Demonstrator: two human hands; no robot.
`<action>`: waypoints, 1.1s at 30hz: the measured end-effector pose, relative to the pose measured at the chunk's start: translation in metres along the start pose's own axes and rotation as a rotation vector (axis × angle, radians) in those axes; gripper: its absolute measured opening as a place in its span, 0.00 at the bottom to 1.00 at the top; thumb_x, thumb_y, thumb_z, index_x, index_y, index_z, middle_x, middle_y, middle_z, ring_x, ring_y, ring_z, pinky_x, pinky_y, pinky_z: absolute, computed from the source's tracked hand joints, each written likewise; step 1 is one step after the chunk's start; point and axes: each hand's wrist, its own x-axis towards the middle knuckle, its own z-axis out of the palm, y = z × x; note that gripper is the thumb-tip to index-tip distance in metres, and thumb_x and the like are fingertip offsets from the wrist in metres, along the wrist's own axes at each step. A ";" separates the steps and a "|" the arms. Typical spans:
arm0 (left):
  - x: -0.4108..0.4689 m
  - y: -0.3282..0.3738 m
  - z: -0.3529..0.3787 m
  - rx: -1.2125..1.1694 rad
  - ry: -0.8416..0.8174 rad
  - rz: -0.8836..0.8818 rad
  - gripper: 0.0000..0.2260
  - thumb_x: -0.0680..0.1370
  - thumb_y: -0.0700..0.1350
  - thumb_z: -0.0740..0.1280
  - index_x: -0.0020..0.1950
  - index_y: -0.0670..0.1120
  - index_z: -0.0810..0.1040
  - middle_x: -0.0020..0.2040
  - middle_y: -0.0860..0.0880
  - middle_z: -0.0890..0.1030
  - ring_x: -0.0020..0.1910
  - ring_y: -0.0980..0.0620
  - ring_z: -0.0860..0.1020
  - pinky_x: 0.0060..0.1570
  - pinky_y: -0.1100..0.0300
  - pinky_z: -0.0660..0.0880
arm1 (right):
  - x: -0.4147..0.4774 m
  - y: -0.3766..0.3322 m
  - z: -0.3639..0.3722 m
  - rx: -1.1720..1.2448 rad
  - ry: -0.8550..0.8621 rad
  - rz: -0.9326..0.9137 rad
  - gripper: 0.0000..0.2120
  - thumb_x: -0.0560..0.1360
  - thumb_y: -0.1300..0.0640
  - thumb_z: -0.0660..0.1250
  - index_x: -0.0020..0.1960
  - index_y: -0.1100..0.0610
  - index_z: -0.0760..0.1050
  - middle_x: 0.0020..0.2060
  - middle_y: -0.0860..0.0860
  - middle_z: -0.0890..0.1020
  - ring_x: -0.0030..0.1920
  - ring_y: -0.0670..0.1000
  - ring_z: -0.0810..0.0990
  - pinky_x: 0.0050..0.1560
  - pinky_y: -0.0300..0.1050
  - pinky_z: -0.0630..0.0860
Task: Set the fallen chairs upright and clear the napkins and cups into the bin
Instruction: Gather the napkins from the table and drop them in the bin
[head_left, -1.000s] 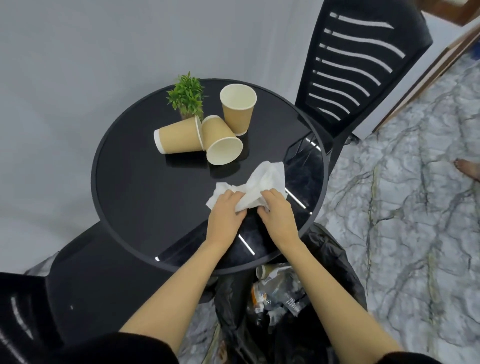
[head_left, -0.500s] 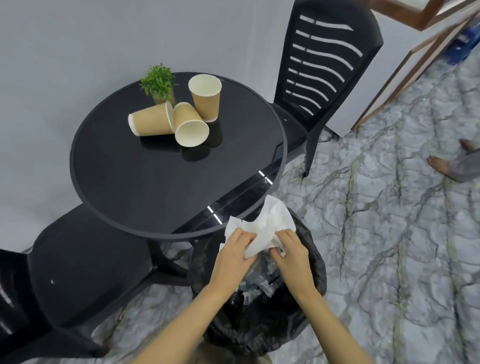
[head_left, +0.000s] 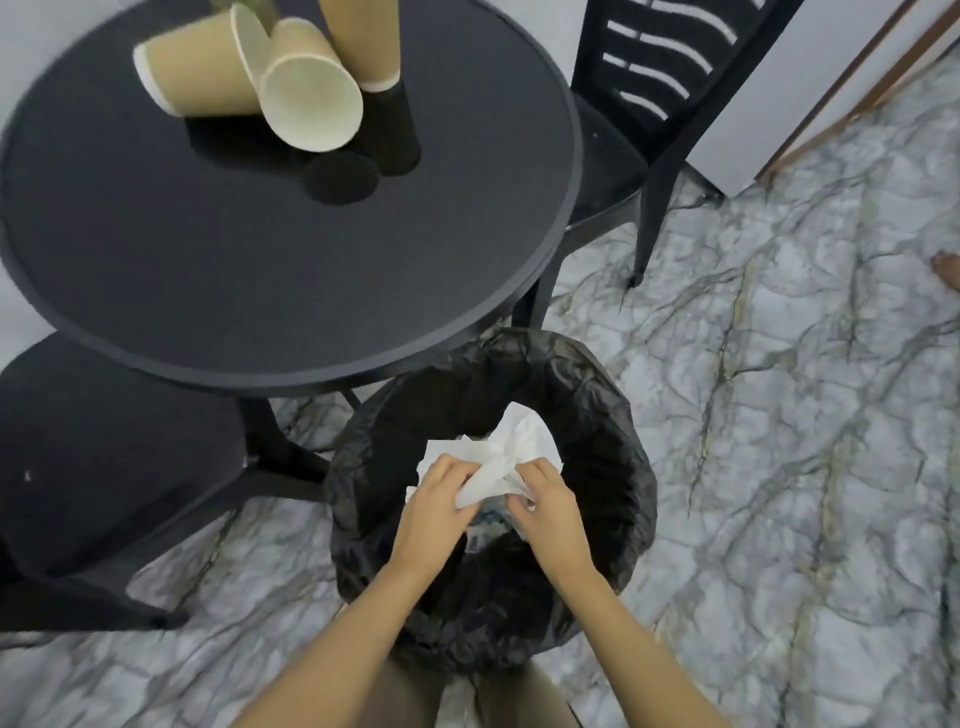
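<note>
While both my hands, left (head_left: 434, 506) and right (head_left: 550, 506), pinch the napkins (head_left: 498, 462) over the bin (head_left: 613, 467), I should spread my fingers and drop them cleanly.

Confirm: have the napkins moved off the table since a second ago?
Yes. The napkins, held by both hands, left and right, left the table edge and now sit over the bin mouth.

looking like a small café-style seating corner: a round black table (head_left: 291, 249) standing on marble-patterned flooring (head_left: 779, 415), black slatted plastic chairs (head_left: 660, 67) flanking it, paper cups (head_left: 306, 98) lying about.
</note>
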 end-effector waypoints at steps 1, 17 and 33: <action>0.006 -0.013 0.011 0.000 0.002 -0.017 0.11 0.74 0.43 0.66 0.57 0.50 0.76 0.52 0.56 0.74 0.51 0.55 0.76 0.45 0.55 0.77 | 0.006 0.013 0.012 0.001 -0.006 0.006 0.02 0.72 0.66 0.63 0.44 0.61 0.73 0.41 0.50 0.72 0.37 0.46 0.70 0.35 0.34 0.66; 0.022 -0.082 0.062 -0.005 -0.168 -0.100 0.20 0.77 0.41 0.64 0.68 0.52 0.68 0.66 0.58 0.68 0.68 0.64 0.61 0.68 0.68 0.61 | 0.020 0.085 0.056 0.008 -0.211 0.197 0.24 0.73 0.62 0.67 0.67 0.57 0.65 0.64 0.52 0.69 0.63 0.52 0.71 0.62 0.41 0.69; -0.045 0.077 -0.102 -0.082 0.272 0.102 0.20 0.76 0.43 0.66 0.60 0.65 0.68 0.62 0.68 0.69 0.65 0.73 0.63 0.61 0.83 0.57 | 0.005 -0.123 -0.088 0.231 -0.074 -0.228 0.20 0.75 0.60 0.65 0.62 0.46 0.65 0.55 0.35 0.67 0.58 0.29 0.67 0.57 0.21 0.63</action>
